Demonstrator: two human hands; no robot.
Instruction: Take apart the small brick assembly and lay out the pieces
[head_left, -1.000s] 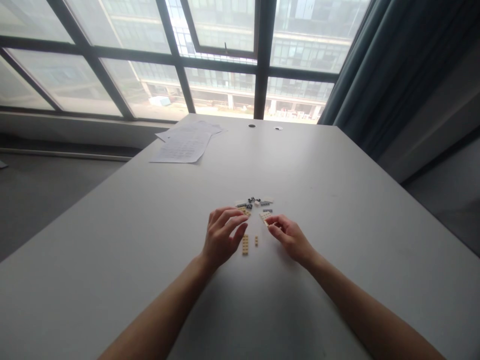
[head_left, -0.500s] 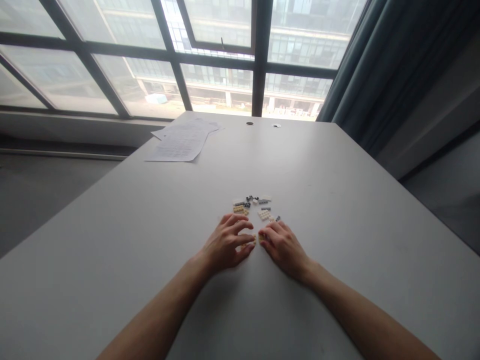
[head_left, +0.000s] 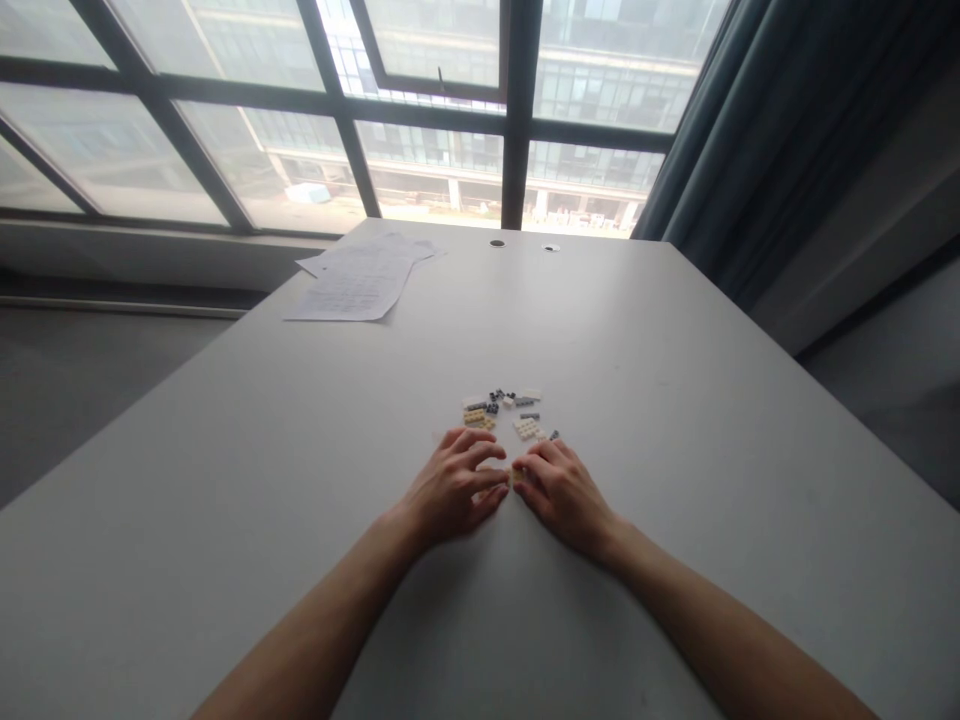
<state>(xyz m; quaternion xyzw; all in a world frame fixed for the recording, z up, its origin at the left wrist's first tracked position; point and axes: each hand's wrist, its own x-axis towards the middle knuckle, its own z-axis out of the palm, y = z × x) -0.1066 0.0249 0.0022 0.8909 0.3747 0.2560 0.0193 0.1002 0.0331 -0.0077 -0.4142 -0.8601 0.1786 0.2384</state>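
Close together on the white table (head_left: 637,380), my two hands each pinch a small tan toy brick. My left hand (head_left: 457,482) has its thumb and forefinger closed on one, mostly covered by the fingers. In my right hand (head_left: 559,485) the fingertips grip the other tan brick (head_left: 517,476), whose left end shows. The two bricks appear to meet between the hands, though whether they are joined I cannot tell. Just beyond my left fingers lie tan bricks (head_left: 474,417). A white studded plate (head_left: 528,429) rests beyond my right fingertips.
Behind the hands, several small dark grey pieces (head_left: 492,408), a grey strip (head_left: 529,416) and a white piece (head_left: 531,394) form a loose cluster. Printed papers (head_left: 352,285) lie at the far left. Two round cable holes sit near the far edge, below the window.
The gap between the two tan bricks has closed as my right hand's brick shifted slightly left toward my left hand. The whole view has also moved a little.
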